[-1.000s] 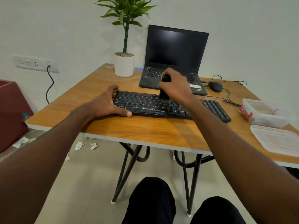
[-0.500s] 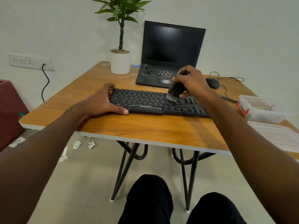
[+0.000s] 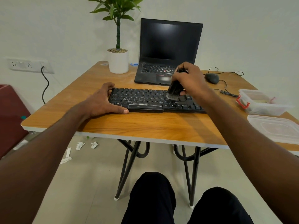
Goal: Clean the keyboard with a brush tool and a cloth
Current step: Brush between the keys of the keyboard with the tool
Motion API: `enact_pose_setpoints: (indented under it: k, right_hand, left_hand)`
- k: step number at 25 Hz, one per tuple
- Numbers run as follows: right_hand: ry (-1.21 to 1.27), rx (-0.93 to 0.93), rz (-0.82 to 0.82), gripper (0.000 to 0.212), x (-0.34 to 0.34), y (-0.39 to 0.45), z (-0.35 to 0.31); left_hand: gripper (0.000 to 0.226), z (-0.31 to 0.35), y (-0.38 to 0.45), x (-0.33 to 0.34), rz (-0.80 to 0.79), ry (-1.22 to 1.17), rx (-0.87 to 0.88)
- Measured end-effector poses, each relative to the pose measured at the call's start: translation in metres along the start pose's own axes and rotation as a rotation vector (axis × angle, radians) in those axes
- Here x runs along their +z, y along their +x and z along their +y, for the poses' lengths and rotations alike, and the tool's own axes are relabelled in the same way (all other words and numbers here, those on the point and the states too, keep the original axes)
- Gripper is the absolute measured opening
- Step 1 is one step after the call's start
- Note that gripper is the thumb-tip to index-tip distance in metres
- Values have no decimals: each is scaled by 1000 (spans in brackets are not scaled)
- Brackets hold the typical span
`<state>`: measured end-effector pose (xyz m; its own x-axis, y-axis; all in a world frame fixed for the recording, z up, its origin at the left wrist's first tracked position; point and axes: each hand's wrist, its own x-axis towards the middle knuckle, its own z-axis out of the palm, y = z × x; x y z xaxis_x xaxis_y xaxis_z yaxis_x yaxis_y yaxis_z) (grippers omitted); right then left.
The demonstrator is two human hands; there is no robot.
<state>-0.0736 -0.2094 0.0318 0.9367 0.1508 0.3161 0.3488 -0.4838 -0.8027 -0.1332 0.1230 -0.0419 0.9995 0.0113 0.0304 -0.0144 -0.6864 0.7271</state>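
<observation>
Keyboard lies between hands, brush touching.

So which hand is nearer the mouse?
Right. The right hand holds the brush just left of the mouse; the left hand rests at the keyboard's far end.

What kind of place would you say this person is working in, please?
Probably a small office or home workspace. A wooden desk carries an open laptop, a wired mouse and the black keyboard being brushed. A potted plant stands beside the laptop, and a wall socket strip is mounted nearby.
</observation>
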Motion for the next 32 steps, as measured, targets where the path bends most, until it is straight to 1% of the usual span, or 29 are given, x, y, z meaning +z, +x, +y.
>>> enact_pose_setpoints:
  k: [1, 2, 3, 4, 5, 7, 9, 12, 14, 16, 20, 22, 24, 27, 29, 32]
  right_hand:
    - [-78, -54, 45, 24, 1, -1, 2]
    - [-214, -102, 71, 23, 0, 0, 5]
    - [-323, -122, 79, 22, -2, 1, 7]
    - [-375, -102, 75, 21, -6, 4, 7]
    - [-372, -69, 61, 21, -10, 8, 7]
    - [-282, -5, 15, 21, -16, 11, 9]
    - [-192, 33, 6, 26, -17, 12, 12]
    - [-84, -10, 157, 36, -12, 11, 16]
    - [-66, -43, 211, 36, -10, 12, 19]
    - [-99, -40, 177, 35, -12, 10, 19]
    - [-358, -36, 6, 28, -31, 3, 12]
    - [-419, -33, -32, 29, -36, -2, 10]
    - [-415, -40, -16, 34, -34, -4, 8]
    - [-415, -62, 69, 42, -24, -9, 6]
    - [-447, -66, 90, 41, -23, -18, 4]
    - [-474, -63, 70, 38, -30, -37, 6]
  left_hand:
    - [151, 0, 0, 0, 1, -3, 1]
    - [151, 0, -1, 0, 2, -5, 1]
    - [151, 0, -1, 1, 2, -3, 1]
    - [151, 0, 0, 0, 4, -1, 0]
    - [151, -1, 1, 0, 7, 1, -3]
    - [151, -1, 0, 0, 9, 6, -3]
    - [151, -1, 1, 0, 10, 7, 0]
    - [151, 1, 1, 0, 5, 1, 0]
    - [152, 1, 0, 1, 7, 2, -5]
    - [154, -1, 1, 1, 6, -7, -7]
    - [153, -3, 2, 0, 7, -16, -11]
    - [153, -2, 3, 0, -3, -22, -13]
    - [154, -3, 4, 1, -6, -20, -6]
    - [152, -5, 5, 1, -4, -15, -7]
    - [150, -6, 6, 1, 7, -23, 6]
    - [149, -7, 6, 1, 12, -24, 14]
